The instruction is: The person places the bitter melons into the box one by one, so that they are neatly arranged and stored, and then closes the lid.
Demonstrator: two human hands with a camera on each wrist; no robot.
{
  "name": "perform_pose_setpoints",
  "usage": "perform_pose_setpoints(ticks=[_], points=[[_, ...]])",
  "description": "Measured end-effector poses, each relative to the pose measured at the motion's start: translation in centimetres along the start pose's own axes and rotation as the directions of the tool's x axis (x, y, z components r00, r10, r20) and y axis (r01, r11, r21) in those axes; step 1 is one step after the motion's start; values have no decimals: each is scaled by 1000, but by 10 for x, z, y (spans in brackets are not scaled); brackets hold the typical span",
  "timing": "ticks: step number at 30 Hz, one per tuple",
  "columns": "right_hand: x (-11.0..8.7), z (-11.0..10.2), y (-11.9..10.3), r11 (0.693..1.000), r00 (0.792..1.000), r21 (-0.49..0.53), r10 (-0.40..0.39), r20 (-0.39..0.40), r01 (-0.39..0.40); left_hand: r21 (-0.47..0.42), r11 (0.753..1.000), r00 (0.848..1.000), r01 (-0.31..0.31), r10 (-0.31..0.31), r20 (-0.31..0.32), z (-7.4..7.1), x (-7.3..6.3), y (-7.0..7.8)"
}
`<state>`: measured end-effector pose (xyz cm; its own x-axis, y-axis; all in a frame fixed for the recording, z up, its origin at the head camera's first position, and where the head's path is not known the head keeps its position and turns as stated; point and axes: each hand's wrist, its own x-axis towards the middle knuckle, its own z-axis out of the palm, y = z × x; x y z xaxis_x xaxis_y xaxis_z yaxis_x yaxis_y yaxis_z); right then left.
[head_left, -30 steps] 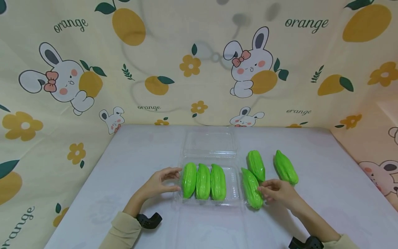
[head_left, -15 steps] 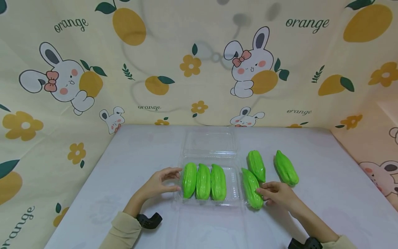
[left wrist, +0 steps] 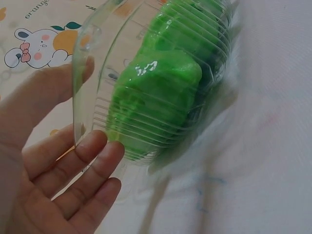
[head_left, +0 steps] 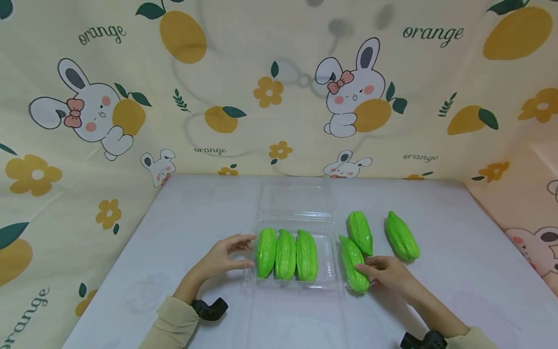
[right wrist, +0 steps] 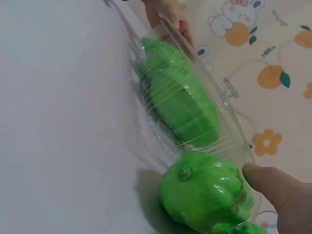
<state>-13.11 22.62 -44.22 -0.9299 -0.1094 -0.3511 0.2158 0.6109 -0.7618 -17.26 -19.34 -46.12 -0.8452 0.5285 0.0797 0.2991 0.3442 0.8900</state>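
Observation:
Three glossy green ribbed vegetables, pepper-like and longish, lie side by side in a clear plastic clamshell box. My left hand is at the box's left rim, thumb and fingers spread. The left wrist view puts its fingertips right at the ribbed wall. Right of the box lies another green vegetable. My right hand is at its right side, the thumb reaching over it. The other right fingers are largely hidden behind it.
Behind that vegetable lies a second loose one, and a third is further right. The box's transparent lid lies folded back. A patterned cloth rises behind the white table. Each wrist wears a black mount.
My right hand has slid slightly left and forward, its thumb further over the near loose vegetable. The left hand, the box and the vegetables look unmoved.

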Motion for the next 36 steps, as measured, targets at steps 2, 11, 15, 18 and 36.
perform_pose_setpoints(ticks=[2,11,15,18,36], points=[[0,1,0,1000,1000,-1,5,4,-5,4,1000,1000,1,-1,2,0,0,1],[4,5,0,999,999,31,-22,36,21,8,1000,1000,3,-3,6,0,1,2],[5,5,1,999,998,35,-30,51,28,7,1000,1000,0,0,5,0,1,2],[5,7,0,999,999,45,-6,44,4,7,1000,1000,-4,4,3,0,1,1],[-4,-1,-3,1000,1000,-17,15,6,-14,13,1000,1000,2,-2,1,0,1,2]])
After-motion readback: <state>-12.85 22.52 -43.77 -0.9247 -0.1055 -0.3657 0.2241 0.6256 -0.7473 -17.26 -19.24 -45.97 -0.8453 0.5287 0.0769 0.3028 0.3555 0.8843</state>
